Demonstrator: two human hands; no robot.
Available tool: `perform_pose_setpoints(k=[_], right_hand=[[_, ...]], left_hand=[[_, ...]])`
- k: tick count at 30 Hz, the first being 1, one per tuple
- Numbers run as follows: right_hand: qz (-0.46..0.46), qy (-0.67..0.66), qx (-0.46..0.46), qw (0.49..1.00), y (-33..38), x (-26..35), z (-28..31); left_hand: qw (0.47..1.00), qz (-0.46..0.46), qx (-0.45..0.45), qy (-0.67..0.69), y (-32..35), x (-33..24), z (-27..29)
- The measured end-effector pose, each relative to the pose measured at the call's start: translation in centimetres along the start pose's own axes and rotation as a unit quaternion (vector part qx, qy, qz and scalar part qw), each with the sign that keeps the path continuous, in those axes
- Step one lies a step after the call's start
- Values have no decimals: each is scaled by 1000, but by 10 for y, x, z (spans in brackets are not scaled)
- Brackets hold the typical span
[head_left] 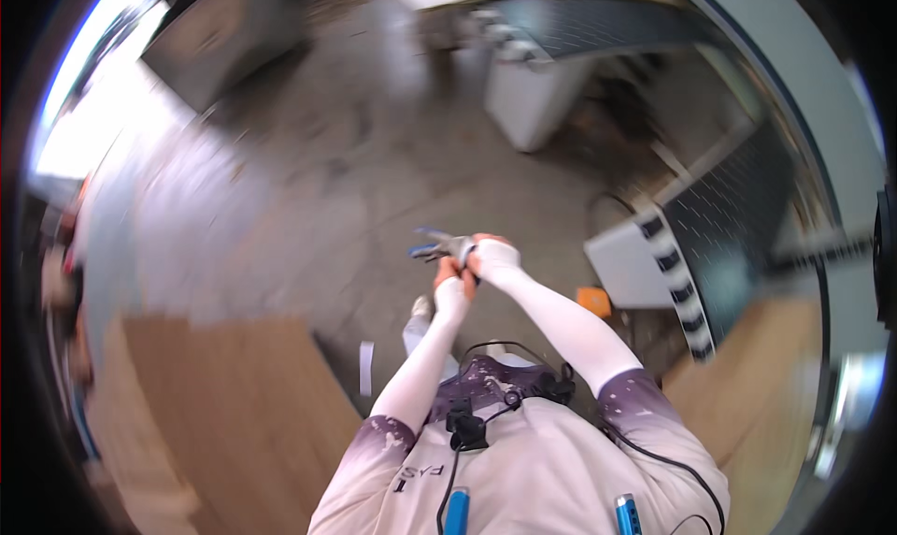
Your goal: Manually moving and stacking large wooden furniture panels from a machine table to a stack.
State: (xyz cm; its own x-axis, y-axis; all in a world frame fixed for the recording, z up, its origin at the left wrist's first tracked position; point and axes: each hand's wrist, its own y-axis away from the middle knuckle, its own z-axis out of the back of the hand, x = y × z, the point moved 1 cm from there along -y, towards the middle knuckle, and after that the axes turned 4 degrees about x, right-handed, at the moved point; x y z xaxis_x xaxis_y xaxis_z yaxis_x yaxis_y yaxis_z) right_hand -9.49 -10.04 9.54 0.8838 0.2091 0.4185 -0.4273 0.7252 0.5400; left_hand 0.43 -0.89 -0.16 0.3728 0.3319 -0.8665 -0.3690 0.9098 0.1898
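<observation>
Grey-blue item (443, 246): blurred, juts forward-left beyond the grip
Right hand (488, 254): closed round its near end
Left hand (453, 280): just below, grip unclear

Glare whitens the upper left, motion blurs the floor (374, 194), edges bend.

Grey-and-blue glove (439, 246) reads as matt fabric, too blurred for weave; sleeves (563, 320) are smooth, stretchy-looking white cloth, shirt (551, 451) is soft matt cloth with creases. Floor (360, 199) looks like bare concrete, rough and stained, with a dull sheen at left; side boards (238, 395) are smooth wood or wood-look with visible grain. White box (631, 269) looks smooth and matt, blue tubes (456, 512) look glossy, black cables (668, 462) look like plastic.
</observation>
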Motion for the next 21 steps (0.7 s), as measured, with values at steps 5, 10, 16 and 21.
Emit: perform_pose_setpoints(k=[5,10,16,21], right_hand=[[-103,83,-270,954,-4,-86,-3],[-351,49,-378,855,49,-128,19],[-482,-68,-458,744,169,-127,32],[-551,-74,-455,695,277,-86,18]], left_hand=[[924,131,320,161,-96,-30,-96],[485,450,648,376,-101,-120,-121],[431,268,777,373,-20,-213,-165],[549,171,726,378,104,-297,-190]])
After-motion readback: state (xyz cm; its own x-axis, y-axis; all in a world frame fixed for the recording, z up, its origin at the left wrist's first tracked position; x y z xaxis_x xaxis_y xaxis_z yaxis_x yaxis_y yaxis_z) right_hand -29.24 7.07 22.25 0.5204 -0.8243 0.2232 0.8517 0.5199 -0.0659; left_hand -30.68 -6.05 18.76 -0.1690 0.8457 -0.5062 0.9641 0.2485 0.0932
